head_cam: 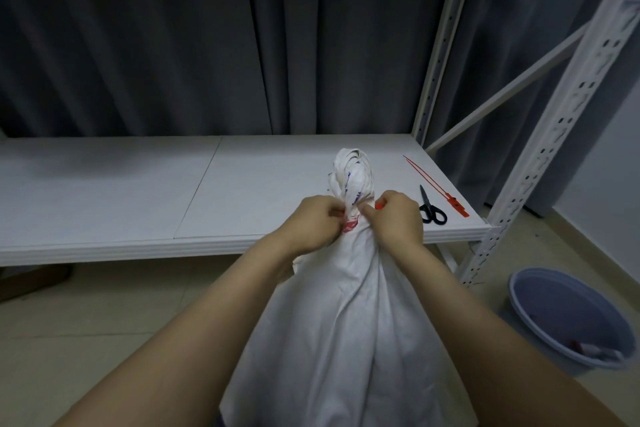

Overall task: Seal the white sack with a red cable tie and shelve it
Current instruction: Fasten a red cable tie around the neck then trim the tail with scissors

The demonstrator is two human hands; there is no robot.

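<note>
A white shelf (138, 191) stood before grey curtains (207, 38) over a tiled floor (104, 315). It carried one spare red tie (437, 185) and one pair of scissors (429, 206); a blue basin (540, 291) on the floor held scraps. The sack (346, 305) stood before the shelf, left hand (313, 222) and right hand (398, 217) fingers clamped on its twisted neck, the right also gripping a tie (380, 205).

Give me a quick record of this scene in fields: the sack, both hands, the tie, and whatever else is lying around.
sack: white sack, neck bunched and upright, standing in front of the shelf
left hand: grip closed on the neck
right hand: grip closed on the neck, a red tie end showing at it
spare tie: red cable tie lying on the shelf
scissors: black scissors on the shelf beside it
floor: blue basin at right
</note>
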